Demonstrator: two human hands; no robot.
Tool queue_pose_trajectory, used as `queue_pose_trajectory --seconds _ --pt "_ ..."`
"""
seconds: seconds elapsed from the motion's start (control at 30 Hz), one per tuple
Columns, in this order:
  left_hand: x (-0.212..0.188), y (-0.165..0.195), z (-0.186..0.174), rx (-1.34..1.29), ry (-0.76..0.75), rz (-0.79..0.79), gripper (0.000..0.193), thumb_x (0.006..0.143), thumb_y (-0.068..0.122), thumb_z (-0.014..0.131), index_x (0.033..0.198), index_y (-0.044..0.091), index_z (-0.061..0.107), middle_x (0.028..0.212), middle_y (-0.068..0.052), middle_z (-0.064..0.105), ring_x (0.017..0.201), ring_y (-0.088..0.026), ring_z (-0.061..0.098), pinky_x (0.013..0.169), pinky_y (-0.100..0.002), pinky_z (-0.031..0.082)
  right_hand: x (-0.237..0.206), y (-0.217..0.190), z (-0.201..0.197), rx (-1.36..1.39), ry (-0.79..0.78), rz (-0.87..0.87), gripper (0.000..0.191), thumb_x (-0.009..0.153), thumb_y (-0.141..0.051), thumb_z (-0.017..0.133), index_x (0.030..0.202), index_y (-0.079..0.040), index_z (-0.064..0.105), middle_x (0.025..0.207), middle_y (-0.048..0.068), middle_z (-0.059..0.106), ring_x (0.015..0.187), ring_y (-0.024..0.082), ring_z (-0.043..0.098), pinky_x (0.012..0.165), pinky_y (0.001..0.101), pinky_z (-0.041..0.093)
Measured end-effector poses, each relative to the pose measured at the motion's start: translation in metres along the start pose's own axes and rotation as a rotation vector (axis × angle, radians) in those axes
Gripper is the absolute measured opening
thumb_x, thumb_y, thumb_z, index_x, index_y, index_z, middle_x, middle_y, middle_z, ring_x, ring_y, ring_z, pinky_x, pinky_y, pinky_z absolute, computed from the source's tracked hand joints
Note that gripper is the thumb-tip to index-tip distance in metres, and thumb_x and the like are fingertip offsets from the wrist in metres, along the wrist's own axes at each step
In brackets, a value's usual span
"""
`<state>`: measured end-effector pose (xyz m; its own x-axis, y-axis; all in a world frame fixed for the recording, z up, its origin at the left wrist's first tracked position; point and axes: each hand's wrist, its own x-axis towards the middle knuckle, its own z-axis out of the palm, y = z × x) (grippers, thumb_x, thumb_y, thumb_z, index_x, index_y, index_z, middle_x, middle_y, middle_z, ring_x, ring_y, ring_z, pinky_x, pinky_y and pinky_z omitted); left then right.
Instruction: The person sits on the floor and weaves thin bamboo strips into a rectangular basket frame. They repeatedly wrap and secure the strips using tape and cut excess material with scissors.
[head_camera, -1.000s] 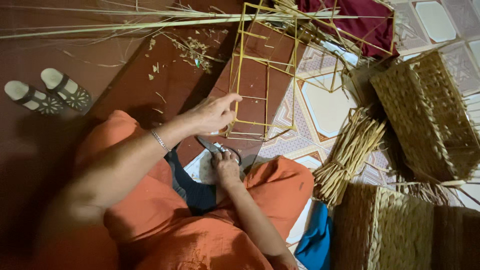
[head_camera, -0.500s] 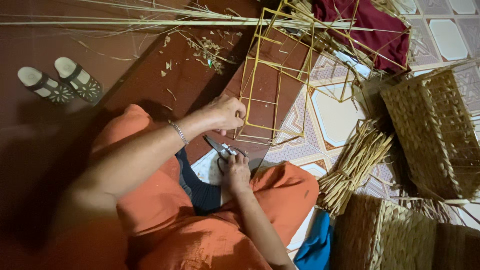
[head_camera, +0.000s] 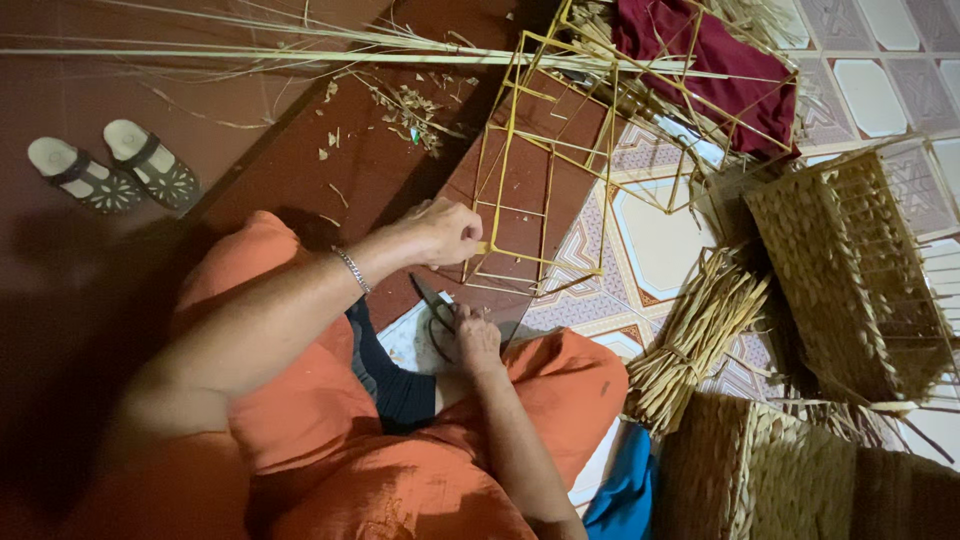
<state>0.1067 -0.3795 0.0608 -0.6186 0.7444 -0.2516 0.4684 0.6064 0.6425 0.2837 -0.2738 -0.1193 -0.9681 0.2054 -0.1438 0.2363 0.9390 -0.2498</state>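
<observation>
I sit on the floor in orange trousers. My left hand (head_camera: 443, 232) is closed around a bottom corner bar of a yellow box-shaped frame (head_camera: 545, 160) made of thin sticks, which stands tilted on the floor in front of me. My right hand (head_camera: 478, 338) grips dark-handled scissors (head_camera: 432, 302), blades pointing up towards the frame's lower edge, a short way below the left hand. A metal bracelet (head_camera: 351, 269) is on my left wrist.
Long straw stalks (head_camera: 250, 50) lie across the top. A pair of sandals (head_camera: 110, 172) sits at left. At right are a bundle of braided straw (head_camera: 695, 335), woven baskets (head_camera: 845, 270) (head_camera: 750, 470), and a dark red cloth (head_camera: 710, 60).
The view has shifted slightly, so everything sits lower and to the right. My left hand stays on the frame's lower bar and the right hand keeps the scissors just below it.
</observation>
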Motion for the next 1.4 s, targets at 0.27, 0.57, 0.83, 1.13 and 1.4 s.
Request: queue_pose_trajectory --seconds 0.27,0.57,0.83,1.13,1.4 --pt "0.004 -0.001 0.006 0.037 0.001 -0.02 0.024 0.087 0.037 0.069 0.096 0.017 0.077 0.084 -0.013 0.076 0.085 -0.031 0.074 0.081 -0.046 0.057 -0.02 0.019 -0.027 0.598 -0.106 0.317 0.063 0.081 -0.042 0.076 0.129 -0.007 0.053 0.088 0.021 0.074 0.08 0.035 0.071 0.068 0.0417 0.054" --pt "-0.014 0.007 -0.009 -0.109 -0.002 0.003 0.014 0.088 0.024 0.064 0.088 0.013 0.072 0.07 -0.009 0.074 0.058 -0.021 0.073 0.066 -0.039 0.059 -0.086 0.032 -0.051 1.671 -0.006 -0.111 0.072 0.105 -0.044 0.06 0.161 -0.004 0.037 0.118 -0.001 0.053 0.098 0.007 0.052 0.083 0.0201 0.047" --pt "-0.018 0.006 -0.011 -0.125 0.001 -0.026 0.014 0.092 0.02 0.058 0.09 0.014 0.07 0.063 -0.007 0.072 0.051 -0.019 0.07 0.06 -0.038 0.058 -0.073 0.02 -0.066 1.448 0.018 -0.112 0.066 0.105 -0.042 0.055 0.156 0.0 0.043 0.094 -0.003 0.051 0.073 0.006 0.047 0.064 0.0201 0.039" --pt "-0.017 0.002 -0.005 -0.158 -0.004 -0.063 0.015 0.091 0.025 0.064 0.089 0.01 0.068 0.068 -0.007 0.072 0.05 -0.02 0.071 0.055 -0.037 0.058 -0.051 -0.005 -0.087 1.51 -0.051 -0.068 0.085 0.099 -0.064 0.05 0.157 -0.003 0.039 0.08 -0.003 0.048 0.056 0.006 0.041 0.049 0.0221 0.034" --pt "-0.02 -0.003 -0.005 -0.242 0.03 -0.035 0.015 0.092 0.025 0.063 0.09 0.01 0.067 0.069 -0.008 0.074 0.049 -0.019 0.071 0.053 -0.036 0.057 -0.038 -0.019 -0.076 1.538 0.035 -0.002 0.072 0.102 -0.054 0.048 0.154 -0.004 0.043 0.076 -0.005 0.046 0.053 0.004 0.039 0.045 0.0201 0.032"
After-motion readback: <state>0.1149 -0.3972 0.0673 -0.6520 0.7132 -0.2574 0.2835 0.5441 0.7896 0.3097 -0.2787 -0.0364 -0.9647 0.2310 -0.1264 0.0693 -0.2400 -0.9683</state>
